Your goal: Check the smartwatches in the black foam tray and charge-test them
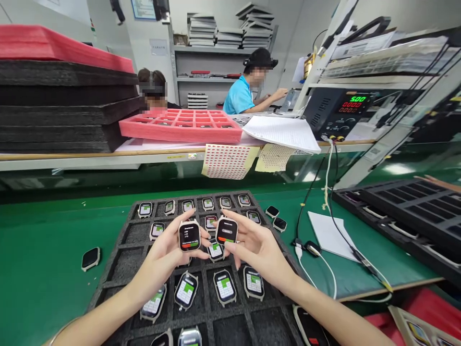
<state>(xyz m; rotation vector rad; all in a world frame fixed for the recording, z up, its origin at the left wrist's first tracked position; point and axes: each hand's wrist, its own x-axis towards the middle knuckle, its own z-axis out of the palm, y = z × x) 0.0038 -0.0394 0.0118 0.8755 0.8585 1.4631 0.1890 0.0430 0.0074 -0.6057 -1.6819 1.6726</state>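
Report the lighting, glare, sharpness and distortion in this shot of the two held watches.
Head view: bright, even light, soft shadows only; left hand and right hand, with the left watch and right watch they hold, are sharp; glare patches on the green mat at right; wide-angle lens bows the bench edge and tilts the rack post.

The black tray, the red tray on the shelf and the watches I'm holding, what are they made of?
The black tray looks like foam: matte, grainy, no shine, rough cell edges. The red tray seems foam too, perhaps denser: dull finish, thick blunt walls. The left hand and right hand each hold a watch with a glossy, glass-like face.
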